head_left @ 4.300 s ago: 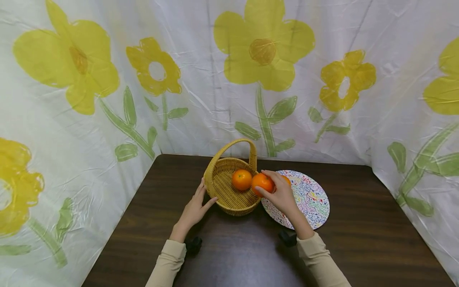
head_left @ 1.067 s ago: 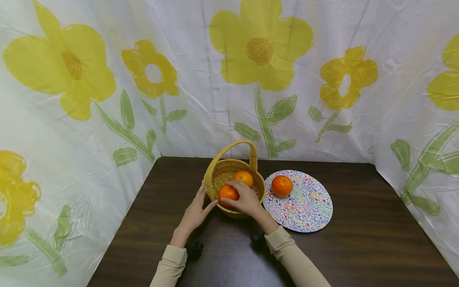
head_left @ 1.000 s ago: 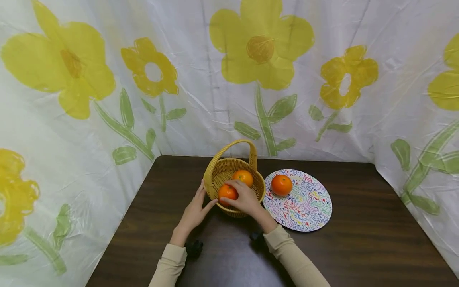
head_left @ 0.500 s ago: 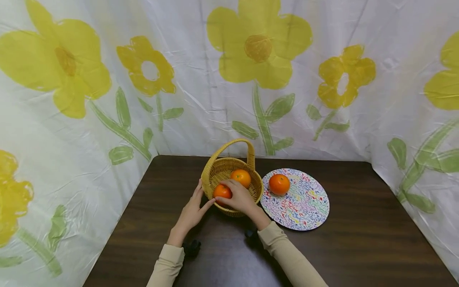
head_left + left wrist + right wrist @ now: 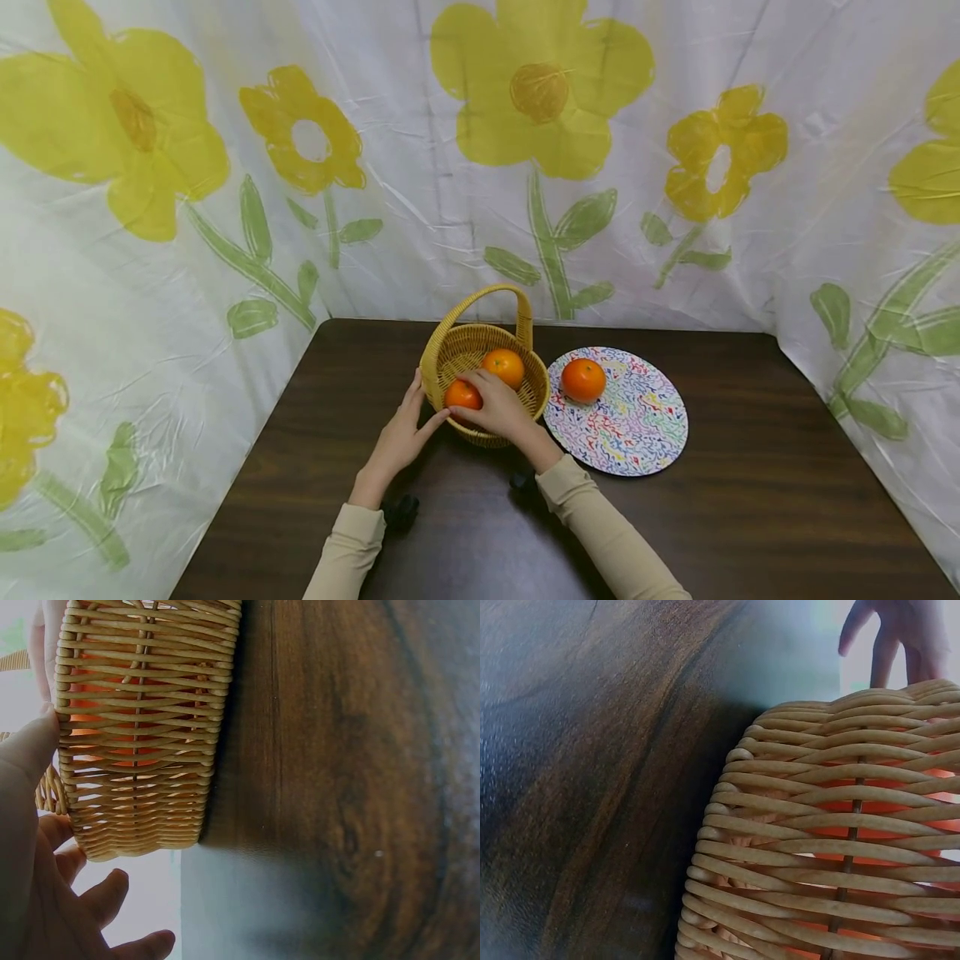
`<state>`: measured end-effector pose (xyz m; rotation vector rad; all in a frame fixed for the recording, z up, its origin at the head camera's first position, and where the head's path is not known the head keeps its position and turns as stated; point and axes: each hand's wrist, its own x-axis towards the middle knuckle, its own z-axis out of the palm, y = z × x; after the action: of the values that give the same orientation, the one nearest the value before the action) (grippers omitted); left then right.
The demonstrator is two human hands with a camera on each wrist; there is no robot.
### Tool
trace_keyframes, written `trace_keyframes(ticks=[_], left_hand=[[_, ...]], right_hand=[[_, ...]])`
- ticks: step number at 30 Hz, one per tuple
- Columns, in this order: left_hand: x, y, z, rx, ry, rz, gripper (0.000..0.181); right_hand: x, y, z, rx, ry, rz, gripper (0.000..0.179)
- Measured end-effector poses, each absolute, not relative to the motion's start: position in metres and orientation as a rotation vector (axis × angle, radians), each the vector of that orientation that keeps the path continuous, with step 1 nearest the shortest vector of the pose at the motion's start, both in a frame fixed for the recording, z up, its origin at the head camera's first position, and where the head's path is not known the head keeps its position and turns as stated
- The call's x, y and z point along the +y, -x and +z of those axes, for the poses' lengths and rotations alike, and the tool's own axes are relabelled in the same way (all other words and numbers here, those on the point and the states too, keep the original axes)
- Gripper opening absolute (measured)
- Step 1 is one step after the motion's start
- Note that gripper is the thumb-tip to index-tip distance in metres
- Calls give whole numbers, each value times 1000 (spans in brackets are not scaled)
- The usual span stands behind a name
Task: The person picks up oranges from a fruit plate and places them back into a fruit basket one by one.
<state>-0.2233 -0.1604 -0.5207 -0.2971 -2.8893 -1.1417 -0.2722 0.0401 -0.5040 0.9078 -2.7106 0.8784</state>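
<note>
A yellow wicker basket [image 5: 538, 377] with an arched handle stands on the dark table. My left hand [image 5: 397, 437] rests against its left side, thumb at the front rim; in the left wrist view that hand's fingers [image 5: 105, 896] are spread beside the weave. Inside the basket, near the front left, my right hand [image 5: 497, 407] holds an orange [image 5: 461, 393] between thumb and fingers. A second orange [image 5: 504, 367] lies behind it in the basket. Through the weave in the right wrist view, orange fruit [image 5: 870, 796] shows.
Right of the basket lies a round, multicoloured patterned plate [image 5: 637, 421] with another orange [image 5: 583, 380] on its left part. The dark wood table [image 5: 765, 467] ends in front of a white curtain [image 5: 420, 250] printed with yellow flowers.
Since the earliest frame, my right hand has carried an orange leftward from beside the plate down into the basket. Over the last second the hands have stayed nearly still.
</note>
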Motion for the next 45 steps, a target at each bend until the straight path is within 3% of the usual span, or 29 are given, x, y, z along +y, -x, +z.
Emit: trace_keyframes(ticks=[45], left_hand=[[-159,221,-518,-2902,278,-1134,77]], right_hand=[[45,269,-501,-2670,-886,971,57]])
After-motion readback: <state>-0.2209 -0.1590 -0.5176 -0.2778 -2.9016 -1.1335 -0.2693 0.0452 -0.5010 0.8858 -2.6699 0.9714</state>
